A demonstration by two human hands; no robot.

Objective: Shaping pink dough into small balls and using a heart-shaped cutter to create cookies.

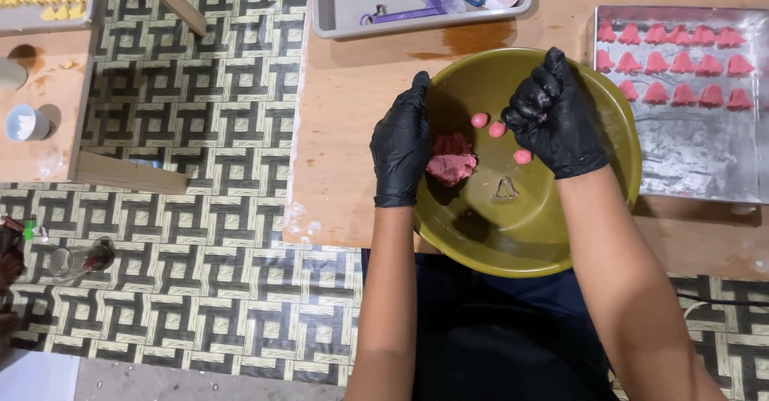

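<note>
The left hand (402, 141) wears a black glove and rests flat and open on the left rim of the green bowl (597, 233), touching the big pink dough lump (451, 159). The right hand (553, 112), gloved too, is curled over the bowl's far right side, pinching a tiny bit of dough. Three little pink balls (497, 129) sit between the hands. A bell-shaped cutter (505, 189) lies near the bowl's middle, with bare room around it. The bowl's near edge hangs past the wooden table (344, 128) edge. A tray (697, 161) of pink bell shapes (671, 63) sits just right of the bowl
</note>
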